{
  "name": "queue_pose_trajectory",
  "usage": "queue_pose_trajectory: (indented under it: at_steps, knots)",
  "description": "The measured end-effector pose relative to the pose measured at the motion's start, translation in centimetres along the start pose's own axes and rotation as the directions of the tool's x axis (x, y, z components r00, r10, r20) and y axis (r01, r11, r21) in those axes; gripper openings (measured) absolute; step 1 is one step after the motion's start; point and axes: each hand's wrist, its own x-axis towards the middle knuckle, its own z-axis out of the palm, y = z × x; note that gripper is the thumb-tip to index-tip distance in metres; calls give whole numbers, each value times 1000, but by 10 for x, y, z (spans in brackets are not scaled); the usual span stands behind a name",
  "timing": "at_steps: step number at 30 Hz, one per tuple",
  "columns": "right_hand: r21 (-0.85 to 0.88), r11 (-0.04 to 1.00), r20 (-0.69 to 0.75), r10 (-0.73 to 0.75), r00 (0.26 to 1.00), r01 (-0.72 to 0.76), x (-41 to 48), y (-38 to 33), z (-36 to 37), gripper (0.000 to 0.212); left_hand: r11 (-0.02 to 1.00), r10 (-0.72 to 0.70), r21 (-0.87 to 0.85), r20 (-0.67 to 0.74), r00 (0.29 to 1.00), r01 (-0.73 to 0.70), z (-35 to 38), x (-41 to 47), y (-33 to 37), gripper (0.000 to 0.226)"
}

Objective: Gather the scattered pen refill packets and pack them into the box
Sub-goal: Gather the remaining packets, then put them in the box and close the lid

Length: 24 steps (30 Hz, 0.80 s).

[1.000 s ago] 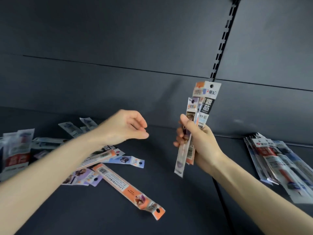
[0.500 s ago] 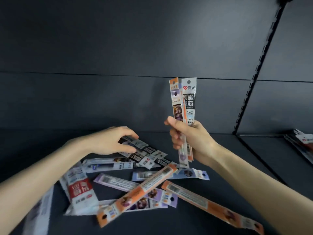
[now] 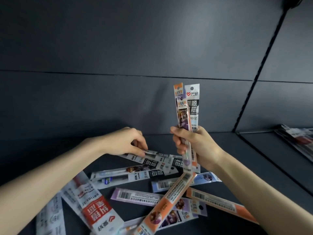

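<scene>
Nearest, risk: long flat glossy plastic refill packets (image 3: 135, 197) lie crossed below both hands on the dark grey shelf (image 3: 254, 150); I judge that dragging one could sweep its neighbours off. Next, the left hand (image 3: 125, 141) pinches the end of a black-and-white packet (image 3: 152, 152) by the fingertips only, so it may slip. Beside it, the right hand (image 3: 191, 145) is curled round an upright bundle of orange and white packets (image 3: 188, 107), which could fan loose. Appearance: thin, slick, barcoded, with hang-holes. Box: I see none.
</scene>
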Motion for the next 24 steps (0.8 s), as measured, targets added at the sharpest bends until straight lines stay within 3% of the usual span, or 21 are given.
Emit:
queue_pose_trajectory:
  at_steps: [4,8,12,14,17,21,24]
  knots:
    - [6,1000,8,-2,1000,2,-2,-1,-2,14,996,-12,-89,-124,992,1,3,-3,-3,14]
    - [70,996,-34,-49,998,51,-2,-6,-6,29,985,-80,-169,-327,941,25,-2,-9,8,16]
    - [93,992,-71,-73,995,80,-4,-7,-3,33,938,-88,-338,-455,886,-81,-3,-15,44,19]
    - [100,990,-91,-87,992,96,-6,-8,-1,35,886,-106,-445,-464,879,-128,-1,-14,65,24]
    - [165,978,-91,-113,989,126,-15,-13,0,34,725,-156,-677,-343,926,-129,7,-17,98,30]
    - [248,954,-78,-156,985,171,-36,-20,-8,22,683,-122,-708,-354,927,-180,19,-25,135,39]
    - [275,948,-83,-144,986,162,-60,-25,-27,21,620,-229,-763,-399,888,-182,30,-31,160,32]
